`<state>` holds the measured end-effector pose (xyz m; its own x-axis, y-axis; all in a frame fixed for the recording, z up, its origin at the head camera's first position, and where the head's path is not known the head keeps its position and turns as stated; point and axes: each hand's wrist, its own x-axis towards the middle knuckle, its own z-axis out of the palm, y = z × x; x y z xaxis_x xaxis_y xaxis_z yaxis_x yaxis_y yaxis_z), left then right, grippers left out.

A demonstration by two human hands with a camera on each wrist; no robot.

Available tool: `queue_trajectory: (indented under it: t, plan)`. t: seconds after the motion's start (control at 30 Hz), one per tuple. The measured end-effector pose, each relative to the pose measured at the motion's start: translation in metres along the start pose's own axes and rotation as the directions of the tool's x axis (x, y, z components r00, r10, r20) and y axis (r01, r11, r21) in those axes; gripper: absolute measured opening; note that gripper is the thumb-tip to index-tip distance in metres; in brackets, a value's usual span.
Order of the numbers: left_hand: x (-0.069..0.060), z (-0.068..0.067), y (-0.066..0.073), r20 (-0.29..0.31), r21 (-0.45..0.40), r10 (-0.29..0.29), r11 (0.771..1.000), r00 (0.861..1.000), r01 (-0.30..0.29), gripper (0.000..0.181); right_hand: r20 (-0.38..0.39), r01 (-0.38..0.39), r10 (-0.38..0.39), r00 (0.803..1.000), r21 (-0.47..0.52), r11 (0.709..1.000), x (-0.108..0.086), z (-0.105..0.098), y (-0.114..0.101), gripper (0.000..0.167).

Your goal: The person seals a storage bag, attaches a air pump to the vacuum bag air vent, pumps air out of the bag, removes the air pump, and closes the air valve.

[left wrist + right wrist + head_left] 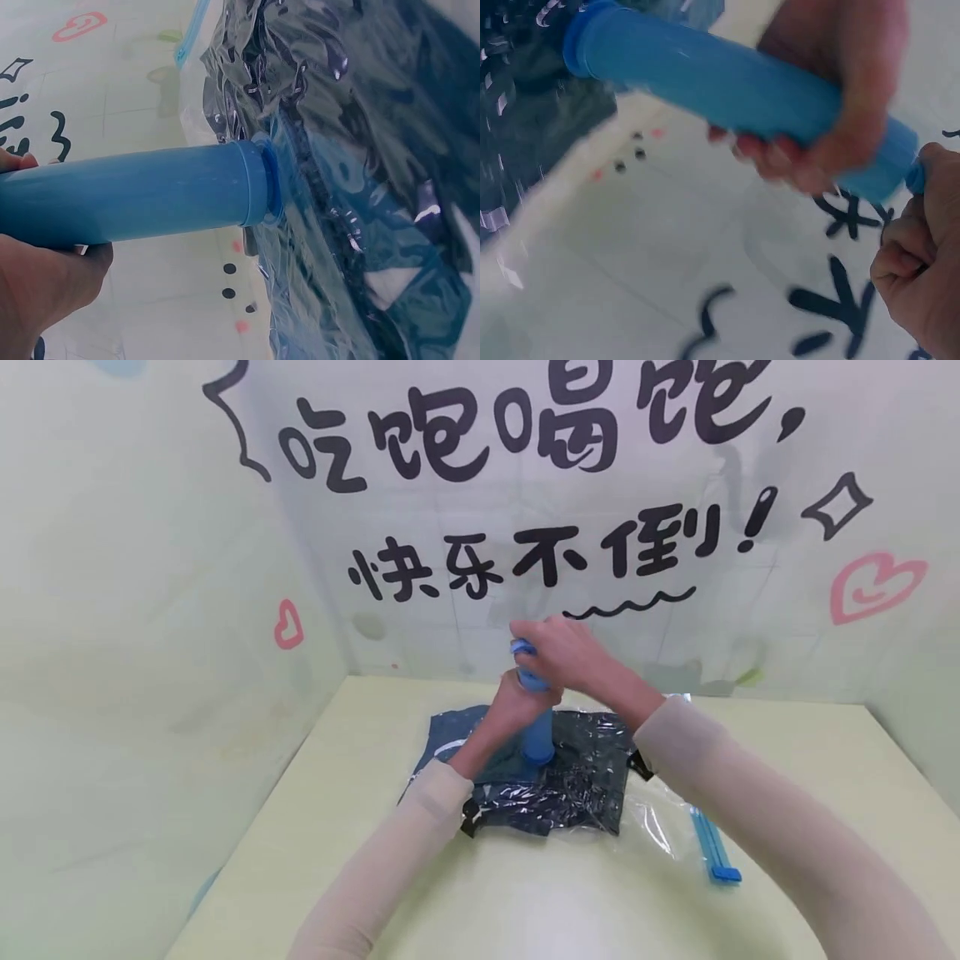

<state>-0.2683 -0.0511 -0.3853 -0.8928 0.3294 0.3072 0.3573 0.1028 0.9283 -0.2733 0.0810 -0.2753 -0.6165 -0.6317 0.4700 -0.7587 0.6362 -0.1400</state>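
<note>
A blue hand pump (pixel 537 739) stands upright on a clear plastic vacuum storage bag (pixel 588 814) with dark blue cloth inside. My left hand (pixel 517 706) grips the upper part of the pump's barrel, thumb and fingers on opposite sides in the left wrist view. Above it, my right hand (pixel 566 652) grips the pump's handle; in the right wrist view its fingers are curled round the handle at the barrel's end. The barrel's flared foot (pixel 259 184) meets the bag's round valve. Wrinkled plastic surrounds the foot.
A blue slider clip (pixel 725 874) sits at the near end of the bag's blue zip strip (pixel 705 835), to the right. The pale yellow table (pixel 315 860) runs up to a white back wall (pixel 465 635) with black lettering. Side walls stand left and right.
</note>
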Motion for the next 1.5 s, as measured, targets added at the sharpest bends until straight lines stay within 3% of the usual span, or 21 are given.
queue_trajectory:
  t: [0.1,0.17,0.27,0.37,0.47,0.57,0.67,0.73,0.87,1.0,1.1,1.23,1.37,1.5]
  plan:
    - [-0.003,0.001,-0.001,0.002,0.023,-0.046,0.999,0.999,0.046,0.014,-0.034,0.004,-0.004,0.999,0.005,1.0,0.012,-0.024,-0.004,0.024]
    - [-0.003,0.001,-0.001,0.006,0.046,-0.049,0.998,0.999,0.049,0.022,-0.101,0.0,0.002,0.995,0.016,1.0,0.017,-0.039,-0.006,0.024]
    - [-0.003,0.001,0.0,0.015,0.07,-0.022,0.997,1.0,0.021,0.028,-0.208,0.0,0.014,0.978,0.069,0.998,0.019,-0.045,-0.007,0.022]
    - [0.0,0.001,0.002,0.018,0.074,0.005,0.997,1.0,-0.006,0.029,-0.26,-0.015,0.043,0.965,0.111,0.994,0.017,-0.043,-0.006,0.022]
    - [0.002,0.0,0.001,0.013,0.065,-0.011,0.998,1.0,0.01,0.024,-0.21,-0.037,0.052,0.976,0.073,0.997,0.015,-0.032,-0.004,0.023]
    - [0.0,0.0,-0.002,0.001,0.04,-0.037,0.998,0.999,0.037,0.011,-0.088,-0.048,0.05,0.995,0.021,0.999,0.007,-0.011,0.0,0.025]
    - [-0.002,0.001,-0.005,-0.002,0.006,-0.046,0.999,0.999,0.046,0.003,-0.006,-0.05,0.05,0.999,0.007,0.999,-0.007,0.014,0.004,0.026]
    - [-0.003,0.001,-0.007,0.014,-0.013,-0.041,0.999,0.999,0.042,0.005,-0.009,-0.057,0.057,0.998,0.016,0.998,-0.015,0.025,0.006,0.027]
    - [-0.001,0.001,-0.006,0.019,-0.007,-0.029,1.0,0.999,0.03,0.007,-0.098,-0.036,0.04,0.994,0.044,0.998,-0.022,0.033,0.007,0.029]
    - [0.002,-0.001,-0.005,0.022,-0.01,0.012,1.0,1.0,-0.012,0.027,-0.13,-0.083,0.098,0.987,0.113,0.99,-0.024,0.035,0.005,0.028]
    - [0.006,-0.001,-0.004,0.037,0.042,0.069,0.997,0.997,-0.071,0.034,-0.136,-0.185,0.213,0.968,0.188,0.964,-0.029,0.037,0.003,0.037]
    - [0.009,-0.001,-0.004,0.025,0.077,0.089,0.993,0.996,-0.091,0.017,-0.146,-0.306,0.352,0.925,0.263,0.915,-0.038,0.043,0.0,0.05]
    - [0.011,-0.001,-0.002,0.022,0.053,0.079,0.995,0.997,-0.08,0.005,-0.156,-0.363,0.419,0.895,0.295,0.884,-0.043,0.047,0.0,0.053]
    - [0.009,0.0,-0.001,0.026,0.066,0.104,0.992,0.994,-0.105,0.004,-0.151,-0.393,0.446,0.882,0.286,0.874,-0.046,0.049,-0.003,0.054]
